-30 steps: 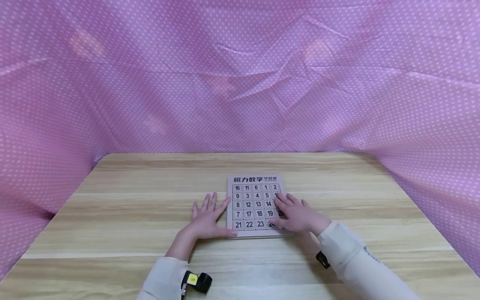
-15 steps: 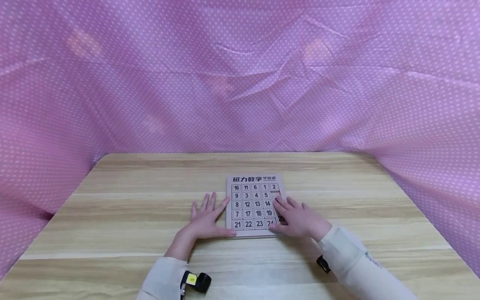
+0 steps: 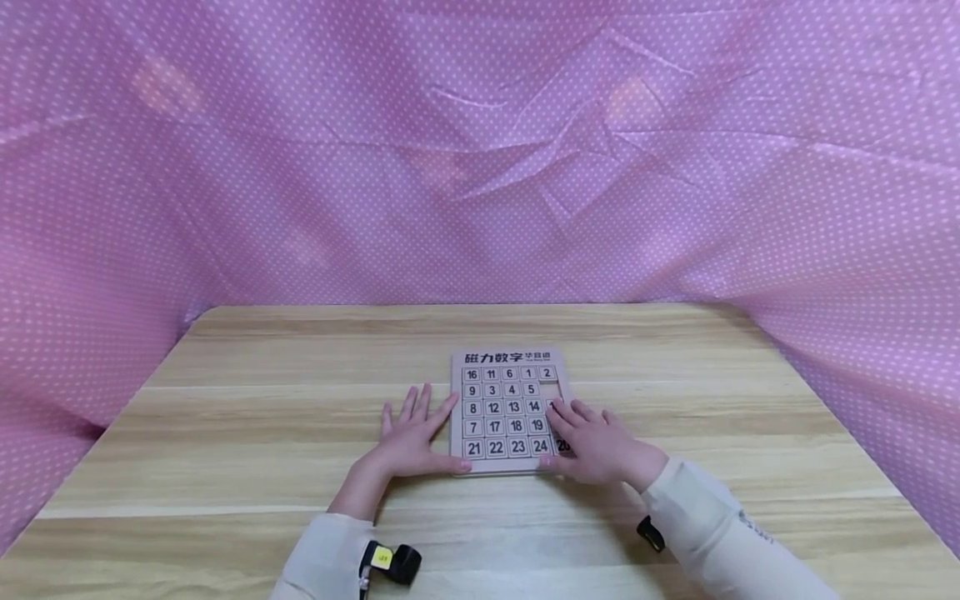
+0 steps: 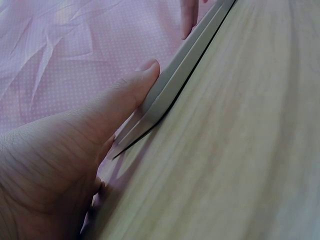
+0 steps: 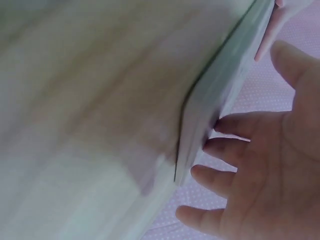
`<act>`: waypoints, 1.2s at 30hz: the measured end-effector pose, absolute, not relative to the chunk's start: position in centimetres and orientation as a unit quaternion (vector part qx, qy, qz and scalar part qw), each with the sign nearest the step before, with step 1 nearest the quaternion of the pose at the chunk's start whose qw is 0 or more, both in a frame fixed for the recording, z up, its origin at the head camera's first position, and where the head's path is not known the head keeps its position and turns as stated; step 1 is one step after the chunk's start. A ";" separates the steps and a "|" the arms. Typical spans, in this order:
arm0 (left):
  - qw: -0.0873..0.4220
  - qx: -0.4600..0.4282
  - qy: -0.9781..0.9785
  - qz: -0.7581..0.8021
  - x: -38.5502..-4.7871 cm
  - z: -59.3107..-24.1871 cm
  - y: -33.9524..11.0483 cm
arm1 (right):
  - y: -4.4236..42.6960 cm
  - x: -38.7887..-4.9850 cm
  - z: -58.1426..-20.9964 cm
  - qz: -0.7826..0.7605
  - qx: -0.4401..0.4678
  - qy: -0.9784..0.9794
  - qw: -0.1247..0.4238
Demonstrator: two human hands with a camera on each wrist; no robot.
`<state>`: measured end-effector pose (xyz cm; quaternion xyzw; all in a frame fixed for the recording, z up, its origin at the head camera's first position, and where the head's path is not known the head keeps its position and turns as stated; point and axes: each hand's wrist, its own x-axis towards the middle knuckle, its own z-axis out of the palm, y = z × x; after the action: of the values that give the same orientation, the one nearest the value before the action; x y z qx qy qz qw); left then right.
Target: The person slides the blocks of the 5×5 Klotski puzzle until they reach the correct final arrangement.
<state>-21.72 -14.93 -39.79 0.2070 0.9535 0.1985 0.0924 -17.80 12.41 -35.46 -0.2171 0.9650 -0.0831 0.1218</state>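
A sliding number puzzle (image 3: pixel 501 467) lies flat on the table, its lettering along the far edge. My left hand (image 3: pixel 408 446) has its fingers spread. Its thumb touches the near left corner and its index finger the left side. In the left wrist view, the thumb lies along the puzzle's edge (image 4: pixel 172 82). My right hand (image 3: pixel 600 446) reaches over the right side, fingers extended onto a partly hidden tile (image 3: pixel 552 405) in the right column. Above that tile is a vacant cell (image 3: pixel 550 390), below the 2. Tile 20 (image 3: pixel 563 446) sits at the near right, partly covered.
The wooden table (image 3: pixel 285 350) extends around the puzzle on all sides. Pink dotted cloth (image 3: pixel 480 167) hangs behind it and along both sides. A black wrist camera (image 3: pixel 405 564) sits at the left sleeve, another dark one (image 3: pixel 650 533) under the right.
My right fingers have moved towards the near edge. The right column's tiles have slid the same way, with 20 now in the bottom row and a gap below the 2. My left hand stays put.
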 end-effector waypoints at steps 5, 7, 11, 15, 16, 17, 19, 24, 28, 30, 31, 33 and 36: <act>0.093 0.204 0.953 0.202 -21.6 -39.9 -14.8 | 11.6 -18.4 -35.0 -0.081 -0.230 0.962 0.125; 0.094 0.203 0.953 0.203 -21.6 -39.9 -14.8 | 10.9 -18.7 -34.9 -0.082 -0.236 0.960 0.127; 0.090 0.206 0.953 0.202 -21.9 -39.9 -15.0 | 8.8 -19.8 -34.9 -0.091 -0.239 0.957 0.134; 0.090 0.211 0.953 0.196 -22.0 -40.0 -15.1 | 6.8 -20.9 -35.4 -0.098 -0.240 0.957 0.133; 0.090 0.212 0.953 0.195 -22.0 -39.9 -15.1 | 6.3 -21.2 -35.5 -0.097 -0.240 0.957 0.133; 0.091 0.213 0.953 0.194 -22.0 -39.9 -15.2 | 5.9 -21.4 -35.6 -0.099 -0.239 0.957 0.134; 0.092 0.214 0.953 0.193 -22.0 -39.9 -15.2 | 5.0 -21.8 -35.9 -0.095 -0.235 0.958 0.135; 0.096 0.215 0.952 0.195 -22.0 -39.6 -15.2 | 4.0 -22.3 -36.5 -0.070 -0.223 0.963 0.136; 0.096 0.213 0.952 0.196 -22.0 -39.6 -15.2 | 4.1 -22.2 -36.5 -0.059 -0.221 0.964 0.134; 0.094 0.214 0.952 0.195 -22.0 -39.6 -15.2 | 4.3 -22.2 -36.3 -0.061 -0.220 0.964 0.135; 0.093 0.214 0.953 0.195 -22.0 -39.7 -15.1 | 4.4 -22.1 -36.3 -0.062 -0.220 0.964 0.137; 0.091 0.214 0.953 0.193 -22.0 -39.7 -15.1 | 4.7 -22.1 -36.2 -0.065 -0.220 0.963 0.140; 0.090 0.213 0.954 0.193 -21.9 -39.7 -15.1 | 5.2 -22.0 -36.4 -0.069 -0.221 0.963 0.139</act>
<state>-21.89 -15.06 -39.66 0.2126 0.9537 0.1926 0.0901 -22.04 5.17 -36.39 -0.2206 0.9629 -0.0694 0.1392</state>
